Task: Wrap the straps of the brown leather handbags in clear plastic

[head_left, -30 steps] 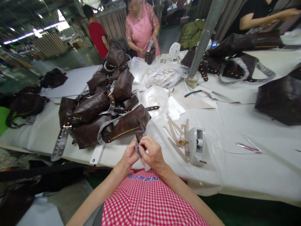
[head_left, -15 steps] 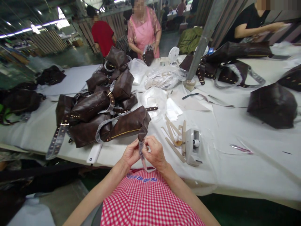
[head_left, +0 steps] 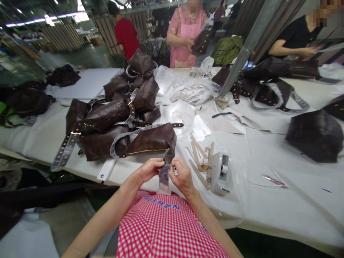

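Note:
A dark brown leather bag with a gold zipper lies in front of me, and a narrow strap end hangs from it over the table's near edge. Clear plastic wrap covers the lower part of that strap and reaches down to my checked apron. My left hand pinches the strap's left edge where the plastic begins. Opposite it, my right hand has its fingers closed at the right edge of the wrapped strap.
Several brown bags are piled to the left. A grey tape dispenser and tan strips lie right of my hands, then thread snips. A metal post rises mid-table. Co-workers stand across the table, one in a pink apron.
The strap's plastic wrap, bunched and narrow before, now lies flatter and wider between my hands. My hands are slightly further apart. The co-worker in pink has lifted a bag.

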A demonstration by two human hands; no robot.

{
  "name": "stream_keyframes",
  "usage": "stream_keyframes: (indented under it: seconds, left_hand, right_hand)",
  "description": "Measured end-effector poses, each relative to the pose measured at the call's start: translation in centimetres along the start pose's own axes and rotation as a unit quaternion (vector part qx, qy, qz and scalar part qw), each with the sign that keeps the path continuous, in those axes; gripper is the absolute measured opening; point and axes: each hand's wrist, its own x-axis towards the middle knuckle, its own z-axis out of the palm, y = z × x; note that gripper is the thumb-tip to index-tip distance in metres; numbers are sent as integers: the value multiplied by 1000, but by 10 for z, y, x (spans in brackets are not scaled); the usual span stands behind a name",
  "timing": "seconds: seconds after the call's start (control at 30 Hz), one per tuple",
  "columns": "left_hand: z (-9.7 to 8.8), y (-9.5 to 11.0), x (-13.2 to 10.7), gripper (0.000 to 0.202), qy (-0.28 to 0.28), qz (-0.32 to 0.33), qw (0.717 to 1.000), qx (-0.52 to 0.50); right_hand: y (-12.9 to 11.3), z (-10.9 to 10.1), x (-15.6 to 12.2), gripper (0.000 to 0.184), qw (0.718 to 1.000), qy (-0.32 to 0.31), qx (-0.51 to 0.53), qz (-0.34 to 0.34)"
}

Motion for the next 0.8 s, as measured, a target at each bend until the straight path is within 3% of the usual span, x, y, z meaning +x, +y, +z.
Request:
stream_keyframes:
  seconds: [0.1, 0.33, 0.53, 0.63, 0.8]
  left_hand:
    - [4, 4, -5, 20, 5, 28, 997, 73]
    - [-2, 5, -6, 29, -88, 58, 988, 111]
    - [-22, 3, -7, 39, -127, 22, 986, 109]
    - [-31, 0, -7, 37, -124, 5, 985, 118]
    - [-38, -13, -5, 30, -100, 26, 989, 107]
  right_hand:
    - [1, -3, 0, 15, 1000, 5, -14, -4]
    - [-2, -15, 2, 15, 999, 12, -40, -19]
    - [-9, -17, -2, 15, 996, -66, -45, -43]
    - [-11, -12, -7, 16, 995, -93, -19, -41]
    - [-10, -5, -16, 15, 996, -84, 12, -37]
